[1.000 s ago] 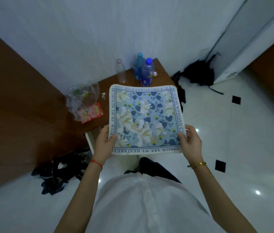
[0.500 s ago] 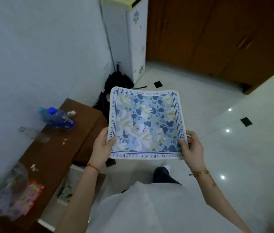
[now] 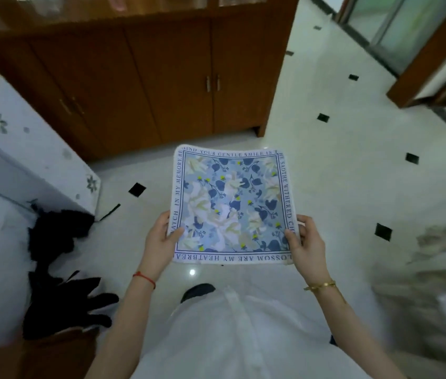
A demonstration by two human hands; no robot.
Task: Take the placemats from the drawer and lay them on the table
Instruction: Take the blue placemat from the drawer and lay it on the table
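Head view: left hand (image 3: pixel 161 239) and right hand (image 3: pixel 302 242) pinch the near corners of the square blue floral fabric placemat (image 3: pixel 231 206), held flat over the floor. Carrying step; next, locate the table, unseen here.

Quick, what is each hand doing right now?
Left hand: grips the placemat at its left edge.
Right hand: grips the same placemat at its right edge.
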